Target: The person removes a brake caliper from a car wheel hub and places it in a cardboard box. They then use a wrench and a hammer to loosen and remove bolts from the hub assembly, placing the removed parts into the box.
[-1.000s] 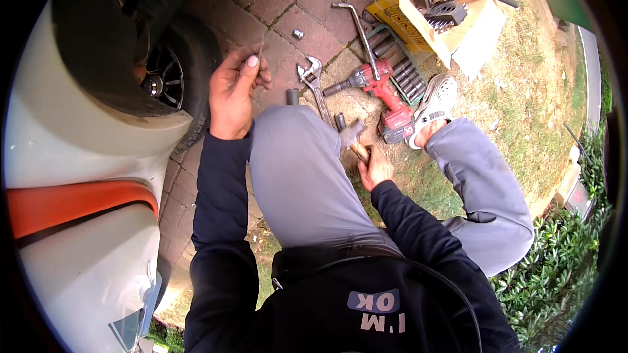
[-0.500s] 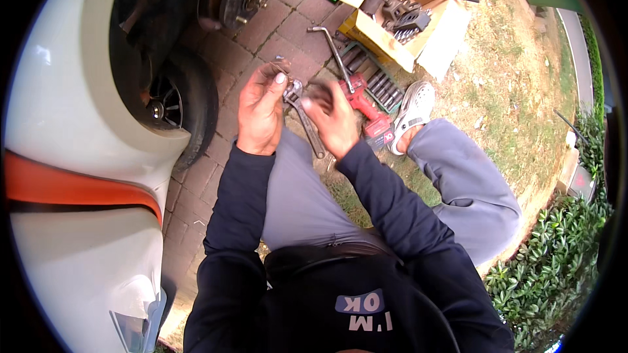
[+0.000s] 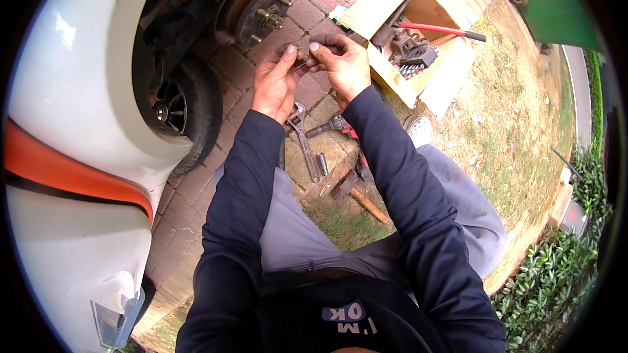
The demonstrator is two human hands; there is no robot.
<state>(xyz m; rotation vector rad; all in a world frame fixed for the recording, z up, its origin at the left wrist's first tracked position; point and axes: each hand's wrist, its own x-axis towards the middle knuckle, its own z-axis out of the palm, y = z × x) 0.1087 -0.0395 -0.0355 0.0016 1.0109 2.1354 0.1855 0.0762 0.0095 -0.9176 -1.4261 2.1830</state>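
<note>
My left hand [image 3: 275,83] and my right hand [image 3: 343,68] meet below the bare wheel hub [image 3: 258,13], fingers pinched around a small, thin dark piece [image 3: 302,55] too small to identify. Beneath them an adjustable wrench [image 3: 306,140] lies on the pavers, with a silver socket [image 3: 322,163] beside it. A red and black impact wrench [image 3: 348,132] is partly hidden by my right arm. A hammer with a wooden handle [image 3: 369,204] lies between my legs.
A white car panel with an orange stripe [image 3: 78,170] fills the left, with a loose wheel [image 3: 199,121] under its arch. A cardboard box [image 3: 441,16] of metal tools and a red-handled bar [image 3: 441,29] stands upper right, near a green wheeled bin [image 3: 556,6]. Shrubs [image 3: 543,281] line the lower right.
My right hand has let go of the hammer and risen to join my left hand at the small piece. The view has shifted, showing more of the hub and box.
</note>
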